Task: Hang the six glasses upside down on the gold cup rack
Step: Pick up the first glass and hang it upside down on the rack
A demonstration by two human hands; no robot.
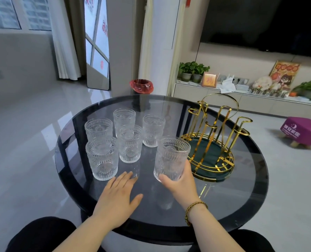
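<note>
Several clear embossed glasses stand upright on the round dark glass table. My right hand grips one glass near its base, lifted slightly and tilted, just left of the gold cup rack. The rack has empty upright gold prongs and a dark green tray base. The other glasses cluster at the left: one nearest me, one behind it, one in the middle, two farther back. My left hand lies flat on the table, fingers apart, holding nothing.
The table's front edge sits over my knees. Beyond the table are a red bin, a purple stool on the floor at right, and a low cabinet with plants and small items.
</note>
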